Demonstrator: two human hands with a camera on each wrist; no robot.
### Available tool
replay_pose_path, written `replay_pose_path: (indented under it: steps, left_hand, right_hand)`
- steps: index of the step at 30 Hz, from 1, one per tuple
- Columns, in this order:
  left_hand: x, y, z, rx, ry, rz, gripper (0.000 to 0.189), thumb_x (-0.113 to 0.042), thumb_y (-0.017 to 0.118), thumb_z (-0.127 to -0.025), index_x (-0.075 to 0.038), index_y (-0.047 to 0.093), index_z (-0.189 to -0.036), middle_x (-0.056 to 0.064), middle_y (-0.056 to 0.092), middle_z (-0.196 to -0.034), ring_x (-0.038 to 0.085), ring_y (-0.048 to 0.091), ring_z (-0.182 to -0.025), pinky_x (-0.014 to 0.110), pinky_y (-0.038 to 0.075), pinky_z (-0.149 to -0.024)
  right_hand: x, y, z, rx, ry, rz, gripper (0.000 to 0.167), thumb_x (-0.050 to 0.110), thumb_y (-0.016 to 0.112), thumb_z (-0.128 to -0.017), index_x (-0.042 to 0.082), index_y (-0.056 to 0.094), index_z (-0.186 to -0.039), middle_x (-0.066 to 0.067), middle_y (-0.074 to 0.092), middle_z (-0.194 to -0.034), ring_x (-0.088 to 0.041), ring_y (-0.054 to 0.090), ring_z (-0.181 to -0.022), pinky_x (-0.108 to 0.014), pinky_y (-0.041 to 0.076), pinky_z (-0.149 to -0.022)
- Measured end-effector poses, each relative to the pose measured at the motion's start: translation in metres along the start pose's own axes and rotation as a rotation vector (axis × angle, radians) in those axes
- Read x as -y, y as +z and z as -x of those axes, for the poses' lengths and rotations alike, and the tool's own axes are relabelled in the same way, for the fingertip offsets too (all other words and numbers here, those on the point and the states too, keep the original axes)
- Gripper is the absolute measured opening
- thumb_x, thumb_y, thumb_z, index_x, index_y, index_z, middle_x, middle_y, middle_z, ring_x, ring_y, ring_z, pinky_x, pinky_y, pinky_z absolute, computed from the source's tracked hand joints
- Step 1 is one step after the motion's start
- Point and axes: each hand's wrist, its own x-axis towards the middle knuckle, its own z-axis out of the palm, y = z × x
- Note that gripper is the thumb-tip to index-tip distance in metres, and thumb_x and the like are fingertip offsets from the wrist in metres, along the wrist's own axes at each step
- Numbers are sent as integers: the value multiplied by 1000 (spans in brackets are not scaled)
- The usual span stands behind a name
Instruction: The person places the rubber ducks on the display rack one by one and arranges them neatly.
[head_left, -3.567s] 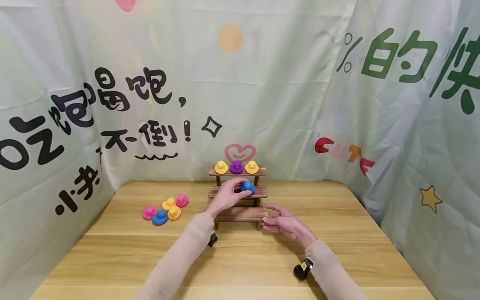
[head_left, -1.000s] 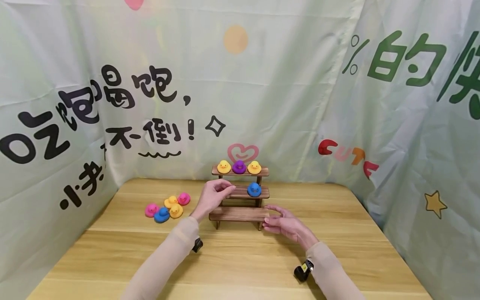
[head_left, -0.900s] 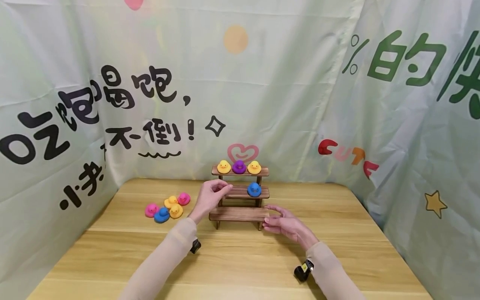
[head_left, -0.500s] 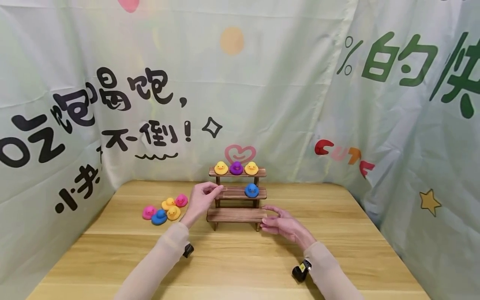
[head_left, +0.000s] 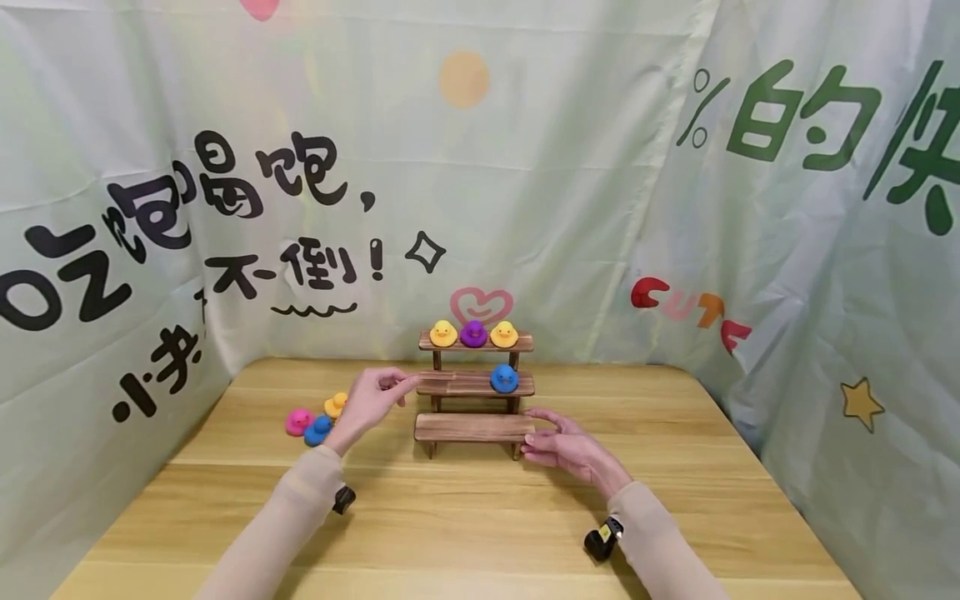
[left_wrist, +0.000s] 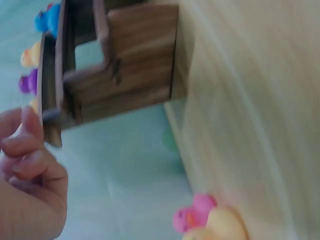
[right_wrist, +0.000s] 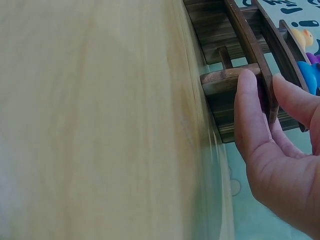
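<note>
Wood stand [head_left: 513, 363], just L of R hand [head_left: 572, 451], is what that hand grips: fingers & thumb bent round the near end of the bottom step [head_left: 472, 427], gap down to abt the board itself. L hand [head_left: 371, 402] has nothing visible in it; fingers loosely bent, thumb tip close to index, near the stand's other end.

Blue duck [head_left: 504, 379] sits on the middle step [head_left: 468, 384], up & a bit L of R grip; two yellow ducks [head_left: 443, 334] w/ a purple duck [head_left: 474, 334] btwn them are on the top step [head_left: 517, 343], higher & farther off. Loose ducks [head_left: 300, 422] lie on the table [head_left: 480, 525], close by L hand on its outer side.

Risks, judging from this: L fingers cd catch the step end & jolt the stand, sliding ducks off; R hand tilting the board wd do same, blue prob. worst placed. L hand coming in low cd scatter the loose ones.

Views: head cam gives full layout, but L hand covers part of the loose group. L wrist cam shows a pink duck [left_wrist: 192, 215] against a yellow one [left_wrist: 227, 225]. R wrist cam shows a fingertip on the crosspiece [right_wrist: 222, 76] under the board, too small to make out from the head. L finger contact w/ stand: can't tell.
</note>
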Motion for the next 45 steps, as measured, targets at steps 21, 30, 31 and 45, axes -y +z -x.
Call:
replay_pose_path:
  steps: [21, 30, 31, 45]
  left_hand:
    - [44, -71, 1, 256, -74, -10, 39, -27, 74, -88, 2, 68, -113, 21, 71, -107, 34, 67, -98, 48, 53, -86]
    - [72, -89, 6, 246, -51, -147, 35, -21, 76, -87, 0, 69, -115, 17, 70, -112, 25, 61, -100, 34, 52, -80]
    - [74, -91, 7, 243, -47, -159, 35, -20, 76, -86, 1, 69, -114, 18, 69, -112, 25, 61, -99, 33, 52, -80]
    - [91, -90, 5, 295, -102, -193, 34, -12, 80, -81, -1, 70, -112, 12, 68, -105, 24, 59, -96, 33, 49, -82]
  right_hand:
    - [2, 1, -1, -5, 3, -10, 68, -4, 54, -96, 1, 17, -153, -10, 58, -103, -21, 68, -95, -33, 56, -89]
    - [4, 1, -2, -5, 8, -8, 69, -3, 56, -96, 1, 18, -153, -11, 58, -106, -21, 68, -96, -34, 56, -91]
    - [4, 1, -3, -4, 7, -6, 69, -2, 56, -96, 1, 18, -153, -11, 57, -107, -22, 68, -96, -34, 56, -91]
    - [2, -2, 0, 4, 20, -6, 72, -1, 58, -96, 2, 16, -154, -10, 59, -105, -21, 68, -97, -33, 55, -91]
